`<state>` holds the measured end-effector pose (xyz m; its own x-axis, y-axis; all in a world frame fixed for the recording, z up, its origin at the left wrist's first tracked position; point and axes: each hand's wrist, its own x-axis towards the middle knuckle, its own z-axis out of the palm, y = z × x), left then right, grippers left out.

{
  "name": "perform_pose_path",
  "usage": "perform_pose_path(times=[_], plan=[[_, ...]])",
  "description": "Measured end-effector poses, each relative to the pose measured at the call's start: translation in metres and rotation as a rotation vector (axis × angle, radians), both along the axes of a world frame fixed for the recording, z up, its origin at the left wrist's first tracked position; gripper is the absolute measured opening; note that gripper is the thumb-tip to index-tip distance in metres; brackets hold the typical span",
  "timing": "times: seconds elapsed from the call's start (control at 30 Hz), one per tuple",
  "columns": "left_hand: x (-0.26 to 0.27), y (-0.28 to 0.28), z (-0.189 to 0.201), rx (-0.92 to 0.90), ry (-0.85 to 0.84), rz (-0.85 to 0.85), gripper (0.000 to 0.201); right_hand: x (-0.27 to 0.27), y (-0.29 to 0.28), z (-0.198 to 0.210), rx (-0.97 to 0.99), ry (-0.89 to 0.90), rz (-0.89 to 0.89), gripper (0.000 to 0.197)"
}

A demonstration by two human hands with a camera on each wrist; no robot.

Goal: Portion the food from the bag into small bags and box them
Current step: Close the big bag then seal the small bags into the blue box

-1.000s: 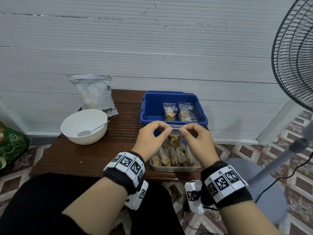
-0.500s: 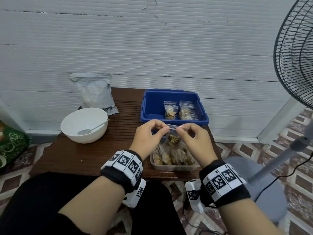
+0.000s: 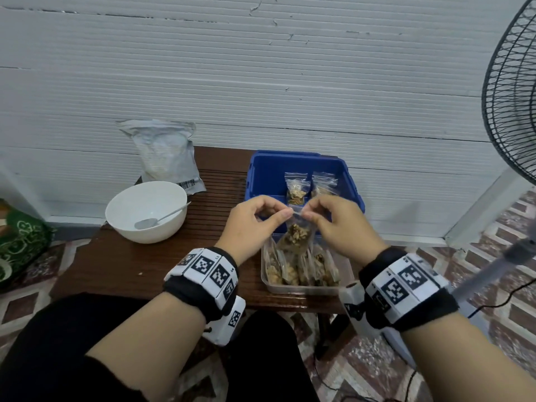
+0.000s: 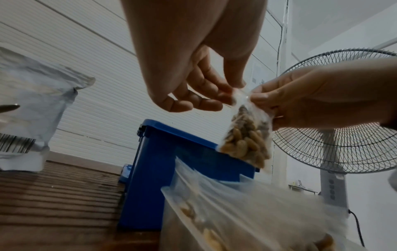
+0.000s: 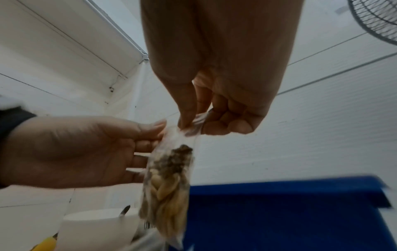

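The small bag point(image 3: 297, 236) of nuts is hanging above the clear tub point(image 3: 301, 288), with both the left hand point(image 3: 255, 224) and right hand point(image 3: 339, 224) pinching its top edge, apparently sealing it. Two filled bags are already standing in the blue box point(image 3: 261, 175), while several more are waiting in the tub.

Black wristbands point(image 3: 203, 288) bearing white coded tags; black trousers point(image 3: 52, 343).

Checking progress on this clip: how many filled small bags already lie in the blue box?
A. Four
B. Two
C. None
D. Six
B. In the head view the blue box holds two small bags, side by side; another small filled bag is pinched at its top by the left hand and right hand.
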<state>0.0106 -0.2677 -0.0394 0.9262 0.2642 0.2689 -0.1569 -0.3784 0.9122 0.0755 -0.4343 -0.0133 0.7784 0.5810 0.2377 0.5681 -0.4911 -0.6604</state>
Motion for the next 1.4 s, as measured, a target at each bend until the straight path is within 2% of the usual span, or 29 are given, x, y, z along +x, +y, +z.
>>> perform_pose_path(times=[0.07,0.2,0.37,0.47,0.53,0.7,0.8,0.9,1.2,1.4], plan=[[0.007,0.012,0.002,-0.031,-0.007,0.057,0.006,0.012,0.002,0.019,-0.034,-0.026,0.006,0.009],[0.03,0.046,0.001,-0.027,0.014,0.282,0.01,0.047,0.008,0.064,-0.121,-0.059,-0.022,0.008],[0.057,0.071,-0.01,0.074,0.16,0.333,0.023,0.096,0.033,0.085,-0.322,-0.133,-0.06,0.004],[0.069,0.074,-0.016,0.041,0.216,0.324,0.025,0.121,0.05,0.077,-0.475,-0.154,-0.03,0.009],[0.074,0.072,-0.018,0.008,0.244,0.306,0.034,0.135,0.062,0.068,-0.623,-0.146,0.039,0.01],[0.084,0.072,-0.022,-0.03,0.3,0.243,0.051,0.168,0.092,0.045,-0.955,0.009,0.148,0.002],[0.088,0.075,-0.025,-0.027,0.3,0.221,0.049,0.182,0.105,0.032,-1.044,0.142,0.198,0.007],[0.091,0.077,-0.03,0.003,0.3,0.206,0.045,0.193,0.113,0.021,-1.127,0.165,0.238,0.007],[0.092,0.082,-0.038,-0.045,0.306,0.179,0.045,0.218,0.123,-0.009,-1.223,0.151,0.221,0.011],[0.09,0.082,-0.037,-0.066,0.307,0.175,0.046,0.219,0.122,-0.011,-1.132,0.147,0.187,0.013]])
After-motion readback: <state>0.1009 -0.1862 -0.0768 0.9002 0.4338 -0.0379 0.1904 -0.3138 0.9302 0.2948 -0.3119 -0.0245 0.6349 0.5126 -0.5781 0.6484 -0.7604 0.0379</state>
